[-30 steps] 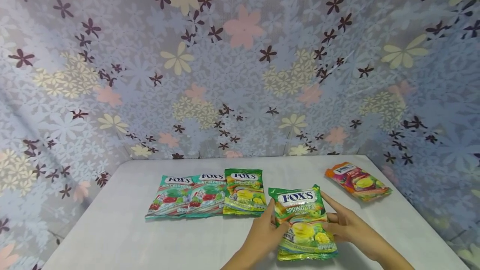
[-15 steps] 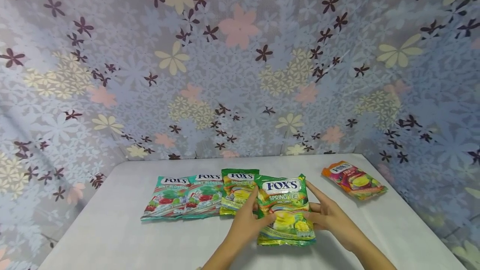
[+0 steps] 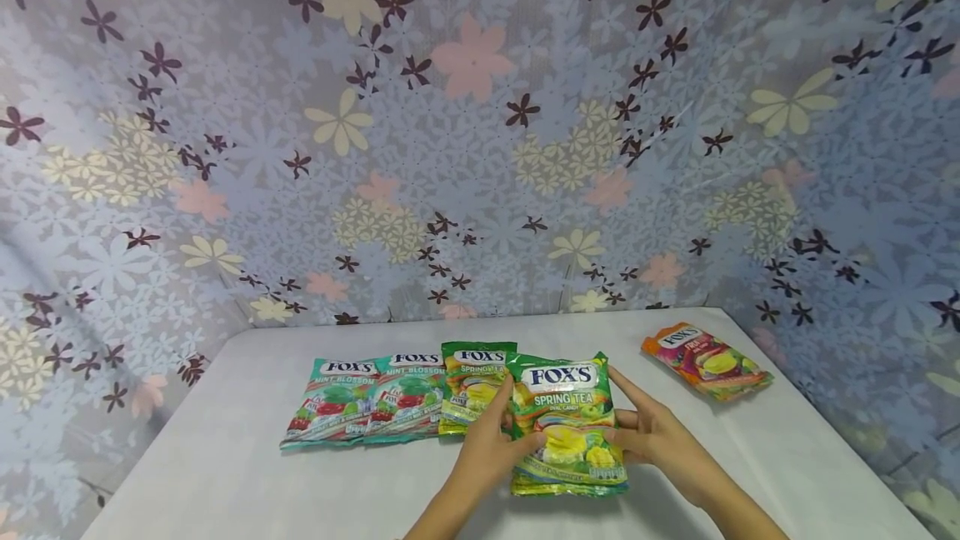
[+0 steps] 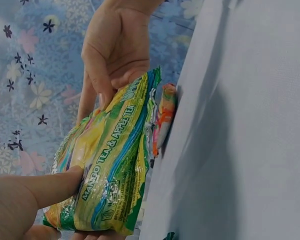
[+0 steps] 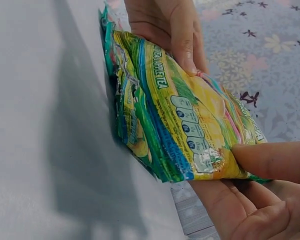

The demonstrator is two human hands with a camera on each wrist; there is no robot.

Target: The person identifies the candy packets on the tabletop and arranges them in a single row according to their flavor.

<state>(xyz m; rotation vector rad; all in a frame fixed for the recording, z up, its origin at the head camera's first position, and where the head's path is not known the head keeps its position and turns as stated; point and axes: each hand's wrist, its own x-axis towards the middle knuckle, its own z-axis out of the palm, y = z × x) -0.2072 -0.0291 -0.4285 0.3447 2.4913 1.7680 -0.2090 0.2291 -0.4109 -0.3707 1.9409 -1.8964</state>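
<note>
A green and yellow Fox's Spring Tea candy bag (image 3: 566,415) is held between both hands, raised over the table with its printed front toward the head camera. My left hand (image 3: 483,444) grips its left side, thumb on the front and other fingers behind. On the opposite side my right hand (image 3: 660,440) pinches the edge the same way. In the left wrist view the bag (image 4: 107,155) hangs tilted above the white surface, casting a shadow. A second Spring Tea bag (image 3: 468,382) lies just left of it, partly covered by the held bag and my left fingers.
Two teal Mint Blossom candy bags (image 3: 333,407) (image 3: 405,398) lie overlapping to the left in the row. An orange and purple Fox's bag (image 3: 705,361) lies at the table's right side. Flowered cloth (image 3: 450,148) hangs behind the white table (image 3: 225,457).
Both hands have carried the Spring Tea bag left and slightly away from me, so it now overlaps the second Spring Tea bag in view. The last half second shows little movement.
</note>
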